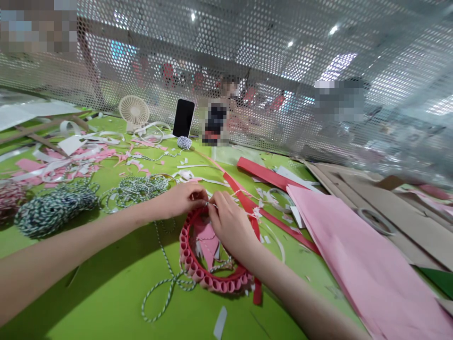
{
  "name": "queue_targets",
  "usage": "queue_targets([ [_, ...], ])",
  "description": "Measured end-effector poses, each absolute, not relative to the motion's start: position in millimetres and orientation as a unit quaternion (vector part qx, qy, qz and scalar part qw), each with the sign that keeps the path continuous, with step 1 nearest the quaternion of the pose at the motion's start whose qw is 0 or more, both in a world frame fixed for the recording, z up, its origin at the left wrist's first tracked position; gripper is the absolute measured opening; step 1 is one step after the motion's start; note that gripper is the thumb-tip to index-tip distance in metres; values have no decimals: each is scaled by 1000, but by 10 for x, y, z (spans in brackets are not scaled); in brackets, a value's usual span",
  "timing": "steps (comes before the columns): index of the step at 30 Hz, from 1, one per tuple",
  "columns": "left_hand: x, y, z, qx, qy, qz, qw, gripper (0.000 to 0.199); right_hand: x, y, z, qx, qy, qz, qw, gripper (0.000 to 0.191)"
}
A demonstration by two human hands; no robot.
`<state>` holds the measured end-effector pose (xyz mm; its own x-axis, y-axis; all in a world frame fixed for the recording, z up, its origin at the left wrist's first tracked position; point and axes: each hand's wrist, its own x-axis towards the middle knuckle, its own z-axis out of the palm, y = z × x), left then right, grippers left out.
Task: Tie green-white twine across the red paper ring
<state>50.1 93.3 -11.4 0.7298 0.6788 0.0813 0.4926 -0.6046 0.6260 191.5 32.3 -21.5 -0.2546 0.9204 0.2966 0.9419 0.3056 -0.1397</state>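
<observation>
A red ring (198, 276) edged with small pink paper loops lies on the green table, pink paper pieces and cord inside it. At its far rim my left hand (182, 199) pinches a bit of thin cord. My right hand (230, 219) meets it there, thumb and fingers closed on the same cord, the wrist over the ring's right side. The fingertips hide most of what is pinched. Green-and-white twisted cord (159, 304) makes a loose loop in front of the ring. A red strip (257, 290) hangs out at the right.
Bundles of twisted cord (58, 208) lie at left, behind them pink and white paper scraps (71, 163). A small fan (134, 111) and a phone (183, 118) stand near the mesh screen (141, 66). Pink sheets (354, 245), cardboard (399, 198) and a tape roll (375, 222) are at right.
</observation>
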Motion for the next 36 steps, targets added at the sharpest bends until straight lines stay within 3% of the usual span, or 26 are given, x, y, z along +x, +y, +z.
queue_targets([
  [13, 494, 853, -121, 941, 308, 123, -59, 19, 1927, 303, -230, -572, -800, -33, 176, 15],
  [20, 465, 897, -157, 939, 268, 119, -179, 22, 1942, 272, -218, -560, -808, -21, 181, 16],
  [28, 465, 886, -160, 942, 259, 113, -181, 24, 1948, 276, -234, -530, -829, -12, 175, 14],
  [36, 426, 924, -14, 952, 268, 131, -70, 25, 1938, 282, -241, -554, -813, -11, 177, 14],
])
